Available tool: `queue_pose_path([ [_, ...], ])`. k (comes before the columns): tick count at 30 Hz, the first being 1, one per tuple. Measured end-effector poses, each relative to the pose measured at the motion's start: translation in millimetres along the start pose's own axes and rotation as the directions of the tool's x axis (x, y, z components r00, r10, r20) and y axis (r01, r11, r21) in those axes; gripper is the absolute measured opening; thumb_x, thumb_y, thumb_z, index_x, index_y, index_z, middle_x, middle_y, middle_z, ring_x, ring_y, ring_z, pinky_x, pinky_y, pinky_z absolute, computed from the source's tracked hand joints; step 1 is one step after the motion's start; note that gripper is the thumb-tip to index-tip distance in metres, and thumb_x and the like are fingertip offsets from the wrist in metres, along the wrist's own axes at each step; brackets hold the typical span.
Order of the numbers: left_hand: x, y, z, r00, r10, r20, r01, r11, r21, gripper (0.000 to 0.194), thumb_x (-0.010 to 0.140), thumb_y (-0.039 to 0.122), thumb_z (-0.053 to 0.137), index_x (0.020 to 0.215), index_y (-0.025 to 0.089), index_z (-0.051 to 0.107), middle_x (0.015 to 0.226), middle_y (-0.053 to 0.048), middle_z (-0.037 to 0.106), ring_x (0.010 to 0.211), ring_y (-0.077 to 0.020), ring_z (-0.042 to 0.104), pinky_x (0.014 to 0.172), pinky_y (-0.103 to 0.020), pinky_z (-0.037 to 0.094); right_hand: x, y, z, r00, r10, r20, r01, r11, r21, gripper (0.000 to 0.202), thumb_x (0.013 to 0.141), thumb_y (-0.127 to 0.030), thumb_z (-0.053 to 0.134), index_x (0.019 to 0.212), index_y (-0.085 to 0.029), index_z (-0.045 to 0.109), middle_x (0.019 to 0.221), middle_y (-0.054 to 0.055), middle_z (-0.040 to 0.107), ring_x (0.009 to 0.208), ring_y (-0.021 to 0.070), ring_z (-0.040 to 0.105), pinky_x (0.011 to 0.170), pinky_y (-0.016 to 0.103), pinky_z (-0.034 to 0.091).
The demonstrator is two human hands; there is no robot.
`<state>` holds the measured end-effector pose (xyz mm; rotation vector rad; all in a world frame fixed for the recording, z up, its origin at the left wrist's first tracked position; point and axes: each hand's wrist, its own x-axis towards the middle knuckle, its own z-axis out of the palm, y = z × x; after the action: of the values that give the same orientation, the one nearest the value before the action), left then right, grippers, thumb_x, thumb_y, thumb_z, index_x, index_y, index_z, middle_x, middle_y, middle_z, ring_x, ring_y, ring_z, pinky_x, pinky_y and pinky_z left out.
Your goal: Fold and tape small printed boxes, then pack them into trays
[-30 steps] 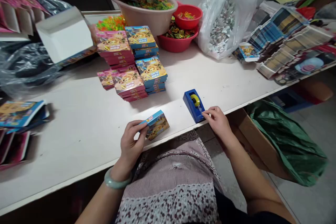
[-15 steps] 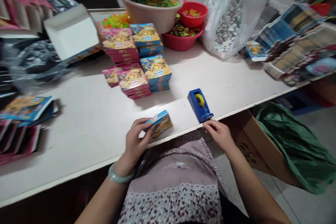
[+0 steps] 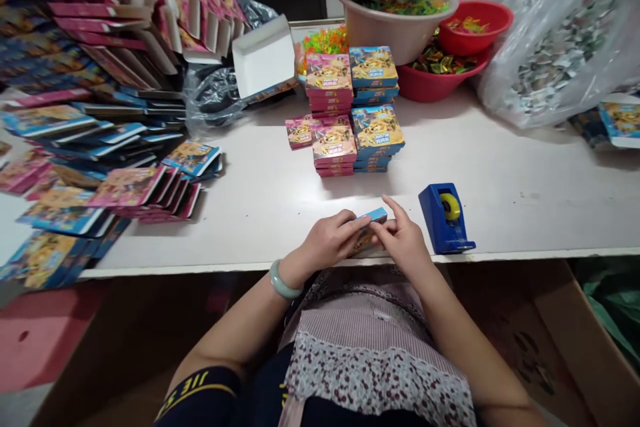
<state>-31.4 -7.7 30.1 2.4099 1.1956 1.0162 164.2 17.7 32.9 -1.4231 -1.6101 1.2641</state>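
Note:
A small blue card box (image 3: 379,214) with a printed picture stands on edge near the front of the table, partly hidden by fingers. My left hand (image 3: 331,238) is closed around its left part. My right hand (image 3: 401,237) is at the box's right end, thumb and lower fingers against it and the index finger raised. Whether a strip of tape lies under the thumb is too small to tell. Just right of that hand is a blue tape dispenser (image 3: 445,220) with a yellow-cored roll.
Stacked pink boxes (image 3: 334,140) and blue boxes (image 3: 377,130) stand behind my hands. Further back are a large tub (image 3: 395,23), red bowls (image 3: 430,83) and a clear bag (image 3: 545,60) of small pieces. Open cartons (image 3: 135,190) lie at left.
My right hand has left the tape dispenser's front end and come to the box. My left hand now reaches further over the box. The view has swung left.

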Motion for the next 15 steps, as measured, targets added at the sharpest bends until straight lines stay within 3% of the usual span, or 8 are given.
queue_pose_path([
  [3, 5, -4, 1.0, 0.980, -0.170, -0.099, 0.147, 0.969, -0.200, 0.029, 0.093, 0.022, 0.053, 0.121, 0.023, 0.062, 0.096, -0.008, 0.066, 0.084, -0.0161, 0.063, 0.073, -0.029, 0.054, 2, 7, -6, 0.991, -0.130, -0.043, 0.115, 0.961, -0.253, 0.049, 0.079, -0.047, 0.067, 0.121, -0.020, 0.066, 0.069, 0.003, 0.065, 0.069, 0.0226, 0.063, 0.064, 0.035, 0.052],
  [6, 10, -8, -6.2, 0.920, -0.376, -0.113, 0.297, 0.855, -0.425, 0.028, 0.095, 0.030, 0.053, 0.119, 0.022, 0.064, 0.103, -0.009, 0.069, 0.092, -0.0180, 0.066, 0.079, -0.031, 0.055, 7, 6, -19, 0.984, -0.176, 0.002, 0.175, 0.977, -0.123, 0.036, 0.080, -0.053, 0.066, 0.094, -0.021, 0.071, 0.090, 0.009, 0.069, 0.082, 0.0245, 0.066, 0.066, 0.035, 0.055],
  [9, 11, -23, -27.7, 0.916, -0.380, -0.128, 0.251, 0.793, -0.555, 0.046, 0.093, 0.037, 0.055, 0.137, 0.025, 0.050, 0.122, -0.011, 0.064, 0.104, -0.0209, 0.065, 0.086, -0.034, 0.055, 29, -12, -41, 0.989, -0.146, -0.007, 0.146, 0.988, 0.052, 0.039, 0.079, -0.055, 0.068, 0.097, -0.020, 0.069, 0.090, 0.007, 0.071, 0.073, 0.0203, 0.066, 0.062, 0.032, 0.056],
  [12, 0, -58, -68.0, 0.853, -0.402, -0.334, 0.260, 0.881, -0.396, 0.049, 0.090, 0.037, 0.060, 0.136, 0.024, 0.049, 0.126, -0.012, 0.060, 0.105, -0.0207, 0.063, 0.093, -0.037, 0.051, 83, -39, -67, 0.961, -0.184, -0.205, 0.209, 0.972, 0.110, 0.046, 0.069, -0.052, 0.078, 0.101, -0.021, 0.064, 0.083, 0.004, 0.070, 0.068, 0.0186, 0.064, 0.053, 0.028, 0.053],
  [15, -24, -104, -123.2, 0.752, -0.417, -0.511, 0.464, 0.885, -0.040, 0.032, 0.087, 0.033, 0.062, 0.117, 0.020, 0.060, 0.111, -0.009, 0.062, 0.097, -0.0201, 0.062, 0.094, -0.039, 0.048, 149, -61, -83, 0.977, -0.051, -0.205, 0.078, 0.989, 0.124, 0.040, 0.060, -0.044, 0.086, 0.082, -0.020, 0.063, 0.073, 0.004, 0.067, 0.063, 0.0183, 0.063, 0.046, 0.028, 0.050],
])
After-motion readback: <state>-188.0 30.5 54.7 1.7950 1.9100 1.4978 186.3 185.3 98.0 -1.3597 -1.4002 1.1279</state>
